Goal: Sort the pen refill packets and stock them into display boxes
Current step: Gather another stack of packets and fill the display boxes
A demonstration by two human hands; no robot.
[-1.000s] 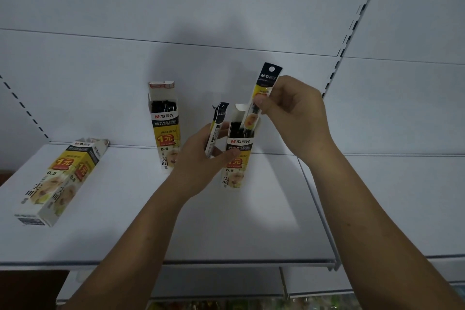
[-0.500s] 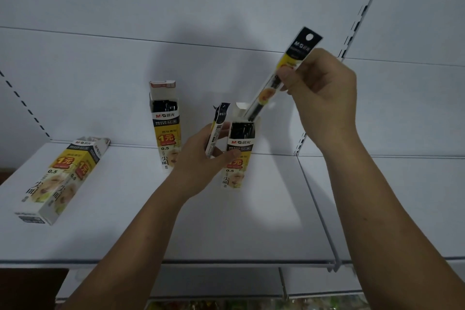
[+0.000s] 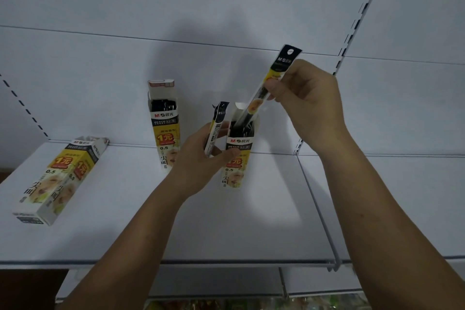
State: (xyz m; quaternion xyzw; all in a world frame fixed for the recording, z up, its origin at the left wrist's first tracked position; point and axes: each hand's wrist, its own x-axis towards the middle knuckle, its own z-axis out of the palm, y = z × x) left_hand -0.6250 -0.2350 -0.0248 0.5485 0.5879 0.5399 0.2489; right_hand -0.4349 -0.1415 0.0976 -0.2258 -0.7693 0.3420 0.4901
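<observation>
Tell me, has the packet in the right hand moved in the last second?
Yes. The packet in the right hand has lifted higher above the box and tilted rightward; its lower end is at the box's opening.

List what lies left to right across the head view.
Flat-lying display box → open upright box → left hand → held box → refill packet tipped into it → right hand.

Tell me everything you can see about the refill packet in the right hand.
The refill packet is a long, narrow, clear-looking plastic sleeve with a black header bearing a logo and hang hole, then yellow and orange print. It tilts, header up and right. The right hand pinches it below the header; its lower end is inside the open top of the upright display box.
</observation>
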